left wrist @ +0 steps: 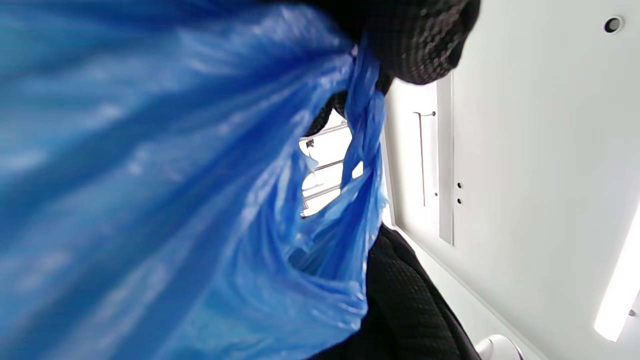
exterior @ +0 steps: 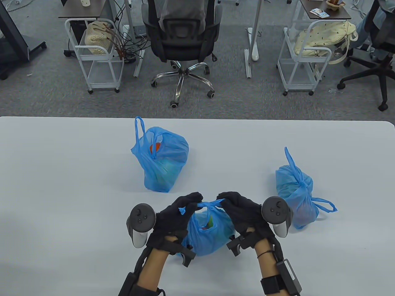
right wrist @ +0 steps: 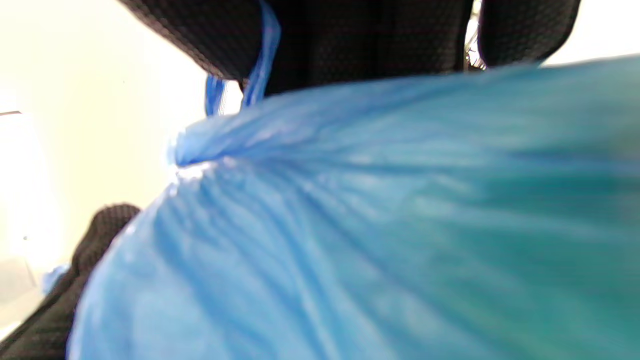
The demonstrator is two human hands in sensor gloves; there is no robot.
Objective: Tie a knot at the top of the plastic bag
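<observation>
The blue plastic bag (exterior: 206,236) sits at the table's (exterior: 61,172) near edge, between both hands. The left hand (exterior: 177,217) and right hand (exterior: 243,212) each pinch one twisted handle strand above the bag's top.

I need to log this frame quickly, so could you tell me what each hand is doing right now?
Left hand: pinches one handle of the near blue bag.
Right hand: pinches the bag's other handle, pulling it opposite.
</observation>
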